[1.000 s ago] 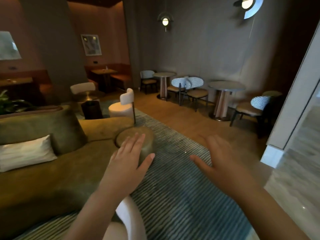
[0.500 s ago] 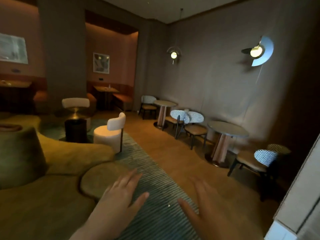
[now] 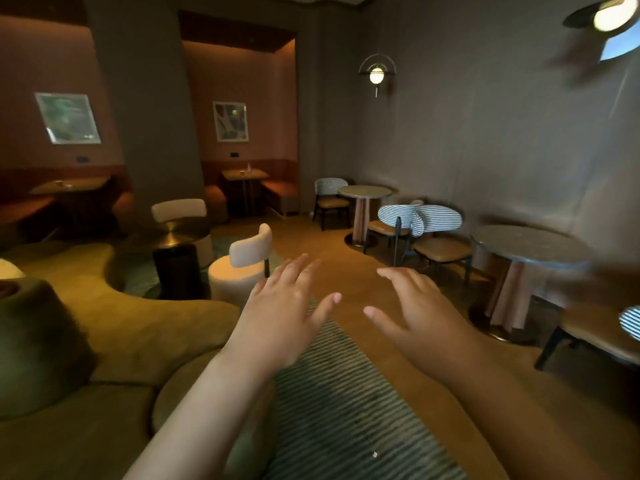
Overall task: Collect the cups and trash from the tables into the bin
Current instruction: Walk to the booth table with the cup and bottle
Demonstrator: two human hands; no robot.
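My left hand and my right hand are stretched out in front of me, palms down, fingers apart, holding nothing. Two round tables stand along the right wall: a near one and a farther one, both with bare tops as far as I can see. A small object, perhaps a cup, sits on the square booth table at the back. Another small item lies on the left booth table. No bin is in view.
An olive curved sofa fills the left. A striped rug runs ahead over wooden floor. White stools flank a dark side table. Striped-back chairs surround the round tables.
My view has swung up and moved forward into the room. Both hands have risen higher in the frame and stay spread. The round sofa end has dropped toward the lower left.
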